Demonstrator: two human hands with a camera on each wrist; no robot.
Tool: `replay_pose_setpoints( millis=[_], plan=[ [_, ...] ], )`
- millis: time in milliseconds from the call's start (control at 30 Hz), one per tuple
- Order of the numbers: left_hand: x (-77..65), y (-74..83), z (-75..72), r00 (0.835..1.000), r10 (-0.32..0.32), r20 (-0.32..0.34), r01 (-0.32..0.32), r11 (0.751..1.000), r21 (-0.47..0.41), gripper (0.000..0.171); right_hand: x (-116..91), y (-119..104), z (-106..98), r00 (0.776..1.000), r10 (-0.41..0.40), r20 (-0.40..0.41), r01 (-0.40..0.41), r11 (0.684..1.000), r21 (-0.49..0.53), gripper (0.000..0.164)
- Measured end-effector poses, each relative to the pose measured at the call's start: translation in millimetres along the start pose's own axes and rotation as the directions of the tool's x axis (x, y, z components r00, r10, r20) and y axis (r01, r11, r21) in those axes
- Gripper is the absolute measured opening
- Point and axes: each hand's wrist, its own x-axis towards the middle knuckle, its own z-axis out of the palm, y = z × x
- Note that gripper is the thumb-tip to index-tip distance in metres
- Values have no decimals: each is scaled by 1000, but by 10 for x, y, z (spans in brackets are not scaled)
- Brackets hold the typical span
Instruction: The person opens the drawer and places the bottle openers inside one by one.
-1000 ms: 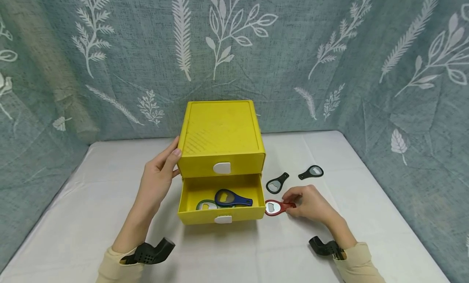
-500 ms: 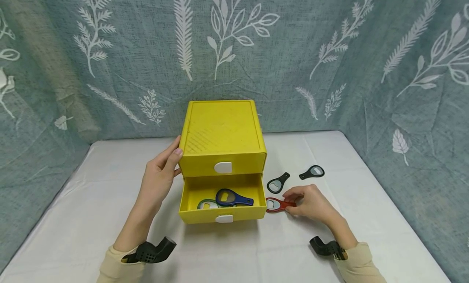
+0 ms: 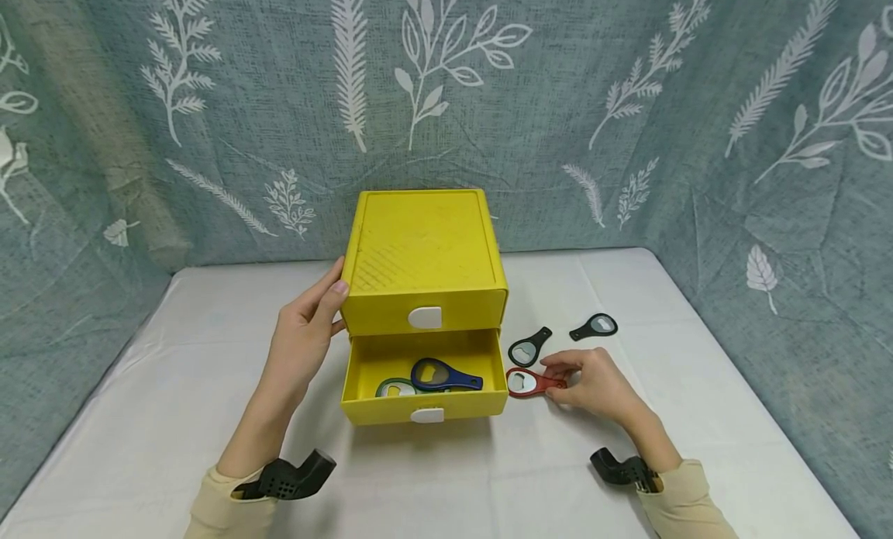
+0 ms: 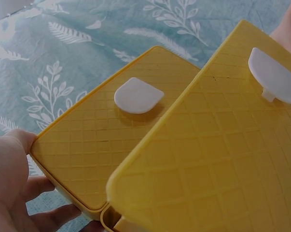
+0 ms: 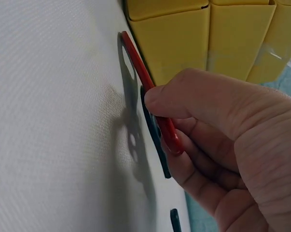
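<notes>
My right hand (image 3: 593,384) pinches the handle of a red bottle opener (image 3: 522,382) between thumb and fingers. In the right wrist view the red opener (image 5: 138,60) is tilted up off the table, its shadow beside it. My left hand (image 3: 300,333) rests against the left side of a yellow drawer box (image 3: 425,240), fingertips spread along that side. The lower drawer (image 3: 359,372) is pulled out. Inside lie a blue bottle opener (image 3: 446,376) and a green-rimmed one (image 3: 396,388), partly under the blue. In the left wrist view the left hand (image 4: 20,179) touches the box's edge.
Two black bottle openers, a nearer one (image 3: 530,347) and a farther one (image 3: 593,326), lie on the white tablecloth (image 3: 698,384) right of the box. The upper drawer (image 3: 380,314) is closed. A patterned blue-green cloth (image 3: 279,97) hangs behind the table.
The red bottle opener's round head has moved slightly away from me, toward the nearer black one, still in my right hand. My left hand and the drawer box stay in place.
</notes>
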Motion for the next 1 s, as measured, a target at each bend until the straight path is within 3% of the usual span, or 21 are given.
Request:
replay_pose_setpoints(
  millis=[467, 733, 1000],
  plan=[
    [-1, -7, 4, 1000, 13, -2, -13, 1000, 5, 53, -5, -26, -17, 990, -99, -101, 96, 995, -36, 36],
    [6, -8, 3, 1000, 9, -1, -9, 1000, 7, 53, -25, -60, -76, 967, -176, -184, 173, 984, -33, 36],
    [7, 3, 2, 1000, 0, 1, 0, 1000, 6, 54, -31, -96, -113, 946, -187, -264, 184, 982, -34, 38]
  ],
)
